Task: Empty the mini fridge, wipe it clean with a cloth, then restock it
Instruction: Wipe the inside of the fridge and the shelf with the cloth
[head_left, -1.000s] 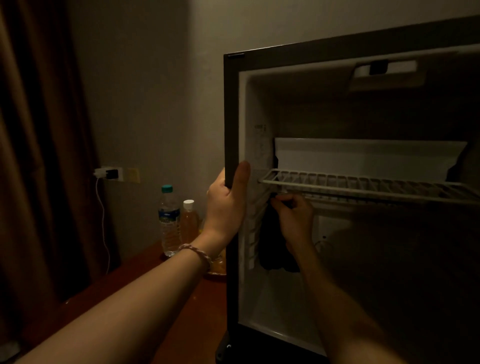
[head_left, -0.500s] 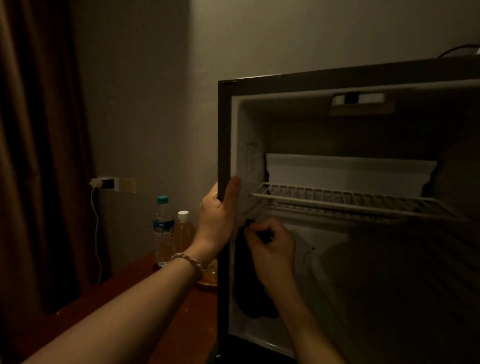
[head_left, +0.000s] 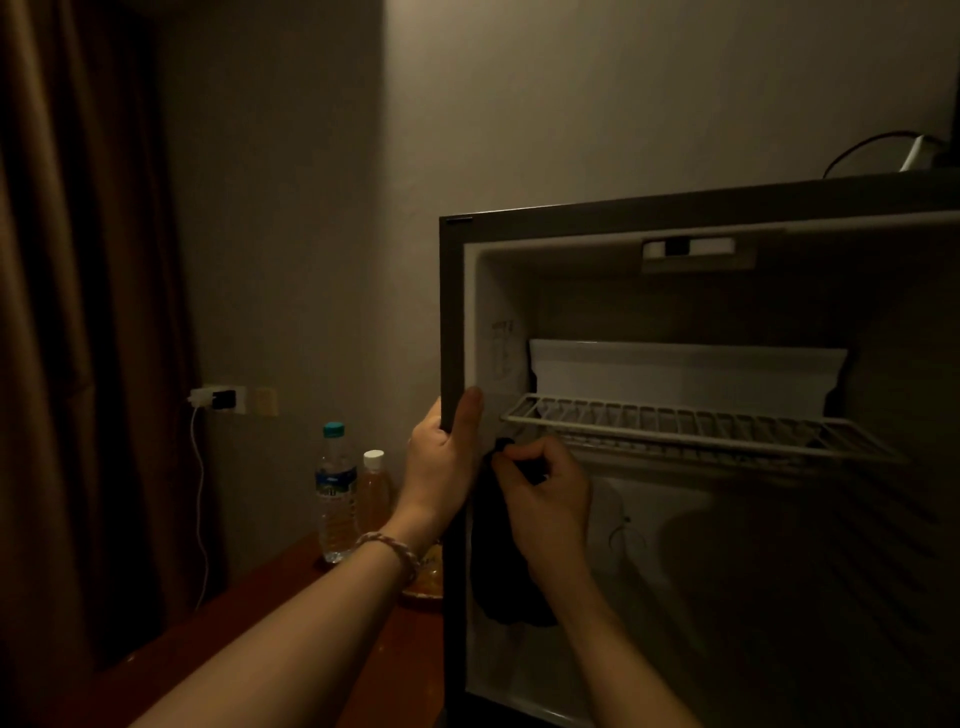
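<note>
The mini fridge (head_left: 452, 312) stands open on the right, its inside bare apart from a white wire shelf (head_left: 691, 426). My left hand (head_left: 441, 457) grips the fridge's left front edge, thumb on the inner side. Just below the shelf's left end, my right hand (head_left: 545, 499) is closed on a dark cloth (head_left: 498, 571), which hangs down against the left inner wall. A water bottle (head_left: 335, 493) with a teal cap and a smaller bottle (head_left: 375, 488) of amber liquid stand on the wooden table left of the fridge.
The reddish wooden table (head_left: 260, 623) runs along the wall. A plate (head_left: 423, 592) sits partly hidden behind my left wrist. A charger (head_left: 215, 397) with a white cable is plugged into the wall. Brown curtains (head_left: 78, 312) hang at the left. A cable lies on the fridge top.
The view has tilted upward, so the fridge sits lower in frame. My right hand with the cloth has slid slightly down and left along the inner wall. The left hand keeps its grip.
</note>
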